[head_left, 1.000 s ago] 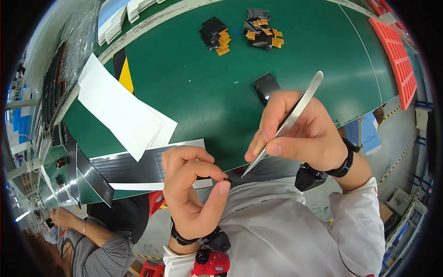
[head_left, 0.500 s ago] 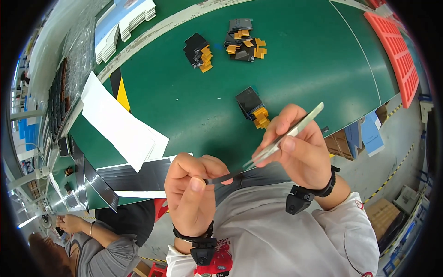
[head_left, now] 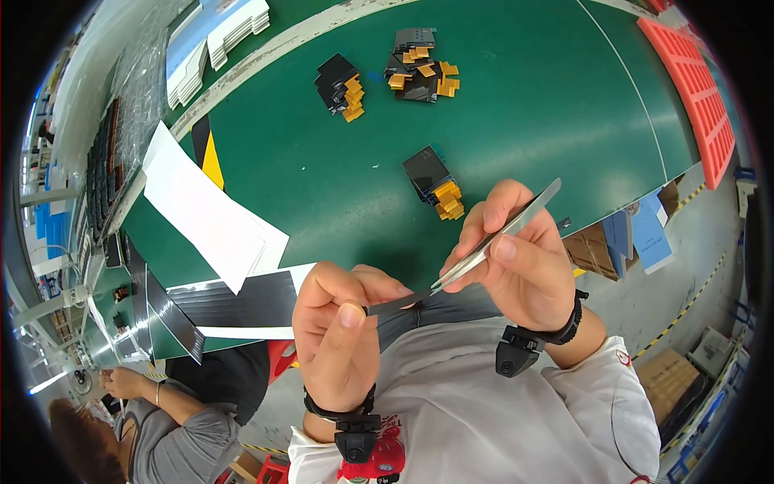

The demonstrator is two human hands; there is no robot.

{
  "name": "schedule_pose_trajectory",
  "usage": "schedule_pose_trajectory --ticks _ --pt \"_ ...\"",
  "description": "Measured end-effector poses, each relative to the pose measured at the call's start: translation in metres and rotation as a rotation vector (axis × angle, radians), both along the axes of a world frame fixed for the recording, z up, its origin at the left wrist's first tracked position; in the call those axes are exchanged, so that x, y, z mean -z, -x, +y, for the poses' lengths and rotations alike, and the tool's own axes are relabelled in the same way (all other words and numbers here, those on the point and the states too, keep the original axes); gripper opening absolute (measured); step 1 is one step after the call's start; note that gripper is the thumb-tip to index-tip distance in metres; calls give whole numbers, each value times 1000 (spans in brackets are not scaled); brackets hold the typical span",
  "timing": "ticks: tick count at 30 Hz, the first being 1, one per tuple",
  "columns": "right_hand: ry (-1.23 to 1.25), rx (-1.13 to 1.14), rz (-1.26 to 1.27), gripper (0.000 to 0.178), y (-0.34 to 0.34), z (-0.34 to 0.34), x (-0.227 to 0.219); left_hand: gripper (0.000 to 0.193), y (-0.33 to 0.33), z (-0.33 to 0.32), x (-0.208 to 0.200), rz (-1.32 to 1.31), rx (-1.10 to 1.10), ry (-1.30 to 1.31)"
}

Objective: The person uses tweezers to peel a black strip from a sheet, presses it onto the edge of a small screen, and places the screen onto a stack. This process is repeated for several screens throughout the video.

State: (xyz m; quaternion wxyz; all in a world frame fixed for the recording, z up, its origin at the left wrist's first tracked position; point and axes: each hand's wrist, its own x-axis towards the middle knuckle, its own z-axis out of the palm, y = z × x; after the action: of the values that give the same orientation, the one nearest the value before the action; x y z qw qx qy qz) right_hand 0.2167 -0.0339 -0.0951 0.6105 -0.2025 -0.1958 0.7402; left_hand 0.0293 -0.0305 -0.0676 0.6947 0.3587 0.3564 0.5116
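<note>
Between thumb and fingers, my left hand (head_left: 334, 335) pinches one end of a thin black strip (head_left: 395, 306). My right hand (head_left: 528, 262) is closed on metal tweezers (head_left: 528, 211), whose narrow tips point down-left. Those tips meet the strip's right end; whether they grip it I cannot tell. Beyond my hands on the green table (head_left: 322, 202) lies a small stack of dark screen panels (head_left: 426, 168) with orange flat cables. Farther off are a second panel stack (head_left: 334, 81) and a looser panel pile (head_left: 415, 64), both with orange cables.
White sheets (head_left: 201, 206) and a black-striped sheet (head_left: 242, 302) lie at the left, by the table's near edge. A red slotted tray (head_left: 689, 89) stands at the far right. Another person (head_left: 177, 427) sits at lower left. Boxes (head_left: 592, 250) stand beyond the right edge.
The tweezer tips have come closer together at the strip's end. The strip has straightened and tilts a little less. My left hand has shifted slightly right.
</note>
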Motion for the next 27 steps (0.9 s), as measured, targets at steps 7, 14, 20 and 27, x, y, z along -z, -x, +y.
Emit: schedule_pose_trajectory --ticks 7,14,20,27 --pt "-28 44 -57 13 -6 0 0 16 -6 0 0 20 -13 -30" --pt "1 56 -308 13 -33 13 -7 7 -10 1 6 479 -81 -198" --pt "44 41 -684 16 -57 45 -17 9 -27 19 10 641 -37 -171" --pt "34 -87 -788 15 -66 80 -11 10 -34 39 11 685 -41 -10"
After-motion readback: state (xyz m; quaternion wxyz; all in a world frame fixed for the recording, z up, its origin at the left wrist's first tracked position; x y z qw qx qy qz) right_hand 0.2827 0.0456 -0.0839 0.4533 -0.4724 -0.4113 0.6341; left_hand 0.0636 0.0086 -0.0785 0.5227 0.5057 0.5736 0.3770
